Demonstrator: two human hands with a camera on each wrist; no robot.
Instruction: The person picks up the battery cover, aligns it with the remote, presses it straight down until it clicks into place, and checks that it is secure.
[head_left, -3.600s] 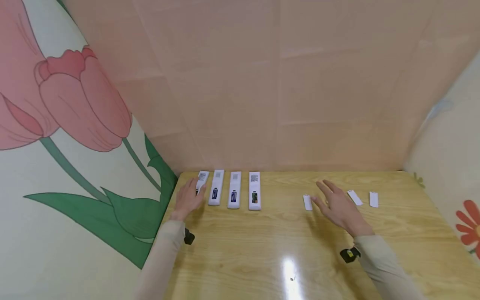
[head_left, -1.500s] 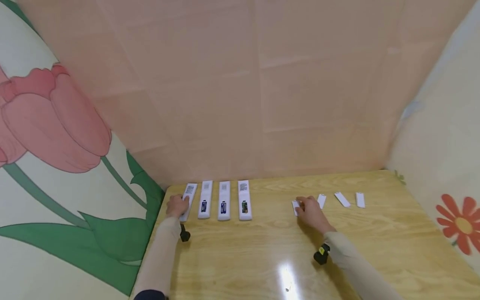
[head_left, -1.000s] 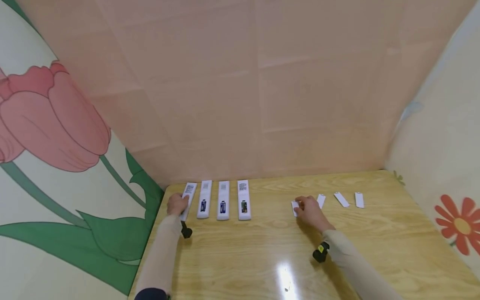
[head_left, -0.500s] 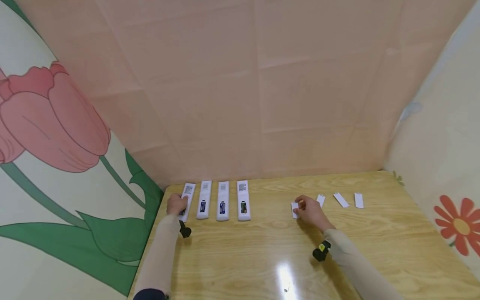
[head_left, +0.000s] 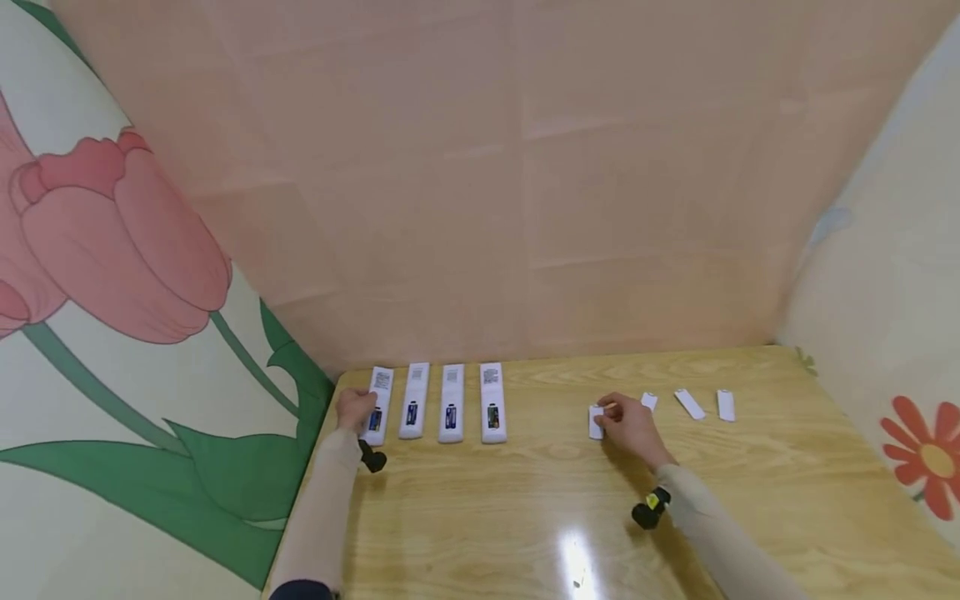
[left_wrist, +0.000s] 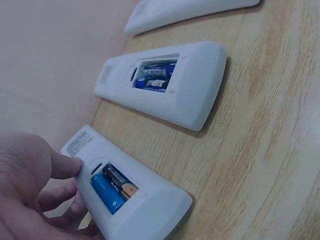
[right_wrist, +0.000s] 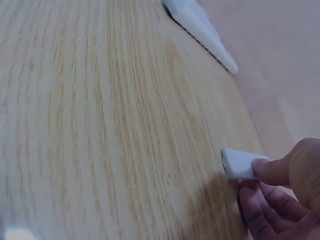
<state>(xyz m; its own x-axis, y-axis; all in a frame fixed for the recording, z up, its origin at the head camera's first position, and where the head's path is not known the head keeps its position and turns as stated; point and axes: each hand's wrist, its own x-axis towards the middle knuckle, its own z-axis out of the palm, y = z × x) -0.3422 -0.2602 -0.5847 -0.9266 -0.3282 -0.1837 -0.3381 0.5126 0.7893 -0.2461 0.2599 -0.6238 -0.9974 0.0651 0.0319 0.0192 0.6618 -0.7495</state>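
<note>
Four white remote controls lie in a row, backs up, battery bays uncovered. At the far left my left hand grips the leftmost remote control by its side. In the left wrist view, the thumb presses its edge and the other fingers curl along the side. A blue battery and a black-and-copper battery sit in its bay. My right hand pinches a small white battery cover between thumb and fingers. In the right wrist view, the cover appears tilted; whether it touches the table is unclear.
Three more remote controls stand to the right of the held one, the last being the rightmost remote control. Beyond my right hand lie more covers: a partly hidden cover, a slanted cover and an end cover. Walls enclose the wooden table.
Both hands, earlier loosely spread, have come down: the left took hold of the leftmost remote control, the right pinched the nearest cover. Lately the left hand shifted slightly, showing the remote's batteries.
</note>
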